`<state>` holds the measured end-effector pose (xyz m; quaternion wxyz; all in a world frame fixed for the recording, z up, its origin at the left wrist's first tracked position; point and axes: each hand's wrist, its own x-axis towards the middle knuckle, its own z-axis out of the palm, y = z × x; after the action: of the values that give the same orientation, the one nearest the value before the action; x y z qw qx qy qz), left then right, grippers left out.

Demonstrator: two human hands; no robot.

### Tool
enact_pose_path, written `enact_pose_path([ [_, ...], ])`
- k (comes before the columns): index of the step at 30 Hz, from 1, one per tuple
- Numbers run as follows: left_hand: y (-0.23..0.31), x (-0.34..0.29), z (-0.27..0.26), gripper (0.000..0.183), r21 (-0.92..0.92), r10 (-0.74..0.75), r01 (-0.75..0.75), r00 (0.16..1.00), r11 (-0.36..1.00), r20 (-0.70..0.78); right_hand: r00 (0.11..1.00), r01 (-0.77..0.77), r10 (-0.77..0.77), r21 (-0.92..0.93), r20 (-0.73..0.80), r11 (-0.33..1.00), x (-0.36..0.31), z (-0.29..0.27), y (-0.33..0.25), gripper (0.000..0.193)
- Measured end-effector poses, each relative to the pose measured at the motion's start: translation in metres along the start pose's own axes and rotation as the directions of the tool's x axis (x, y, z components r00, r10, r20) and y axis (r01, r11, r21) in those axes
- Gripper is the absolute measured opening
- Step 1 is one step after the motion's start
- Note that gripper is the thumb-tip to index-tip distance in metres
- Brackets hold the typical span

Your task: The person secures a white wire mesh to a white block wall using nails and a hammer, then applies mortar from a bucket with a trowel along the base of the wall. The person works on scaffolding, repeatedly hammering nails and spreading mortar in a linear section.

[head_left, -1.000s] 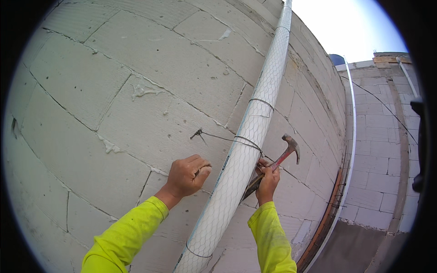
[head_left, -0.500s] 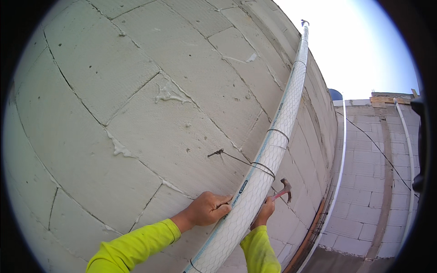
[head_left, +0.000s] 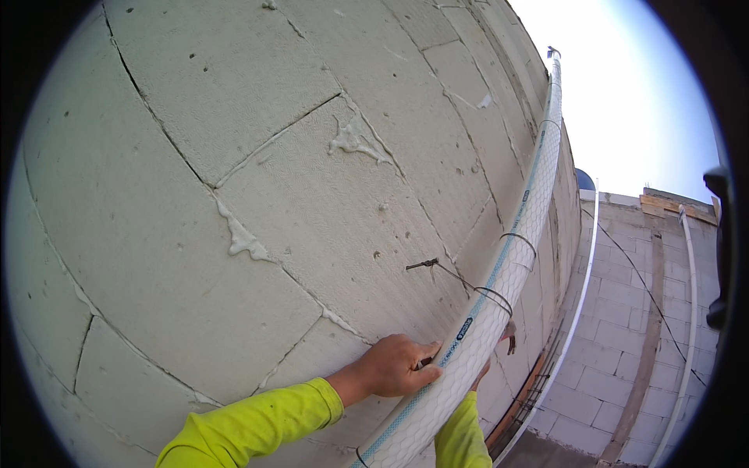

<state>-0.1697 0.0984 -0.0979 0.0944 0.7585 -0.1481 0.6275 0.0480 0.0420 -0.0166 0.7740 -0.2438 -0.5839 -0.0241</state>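
Note:
A long white pipe (head_left: 477, 324) wrapped in wire mesh runs up along the block wall (head_left: 257, 179). My left hand (head_left: 394, 365) is at the pipe's left edge, thumb and forefinger bent together against it; what they pinch, if anything, is hidden. Behind the pipe, on its right side, my right hand (head_left: 481, 376) is mostly covered. It grips a claw hammer (head_left: 510, 337), whose head shows just past the pipe's edge. Above my hands a wire tie (head_left: 493, 293) loops round the pipe and leads to a nail (head_left: 422, 264) in the wall.
More wire ties (head_left: 521, 240) circle the pipe higher up. A thin white pipe (head_left: 573, 327) stands to the right, in front of a second block wall (head_left: 616, 312). Another white pipe (head_left: 691, 312) and a dark cable (head_left: 644, 277) are on that far wall.
The view has shifted, so the wall and pipe sit farther right. The hammer and my right hand have gone farther behind the pipe. My left hand stays at its left edge.

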Motion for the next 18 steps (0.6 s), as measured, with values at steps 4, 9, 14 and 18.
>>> enact_pose_path([
  [4, 0.001, 0.0, -0.001, 0.053, -0.022, -0.058, 0.059, 0.998, 0.998, 0.026, 0.997, 0.079, -0.079, -0.035, 0.026, 0.996, 0.01, -0.012, 0.009, 0.038],
  [9, -0.002, 0.002, 0.004, 0.048, -0.052, 0.037, -0.041, 0.996, 0.998, -0.083, 0.999, 0.022, -0.027, -0.103, -0.045, 0.994, 0.016, -0.026, 0.017, 0.038],
  [14, -0.003, 0.004, 0.008, 0.044, -0.012, 0.067, -0.069, 0.99, 0.998, -0.121, 0.998, -0.04, 0.037, -0.082, -0.043, 0.996, 0.022, -0.033, 0.017, 0.037],
  [18, -0.008, 0.005, 0.014, 0.04, -0.043, 0.064, -0.072, 0.983, 0.996, -0.174, 0.999, -0.036, 0.036, 0.029, -0.013, 0.999, 0.033, -0.039, 0.011, 0.029],
])
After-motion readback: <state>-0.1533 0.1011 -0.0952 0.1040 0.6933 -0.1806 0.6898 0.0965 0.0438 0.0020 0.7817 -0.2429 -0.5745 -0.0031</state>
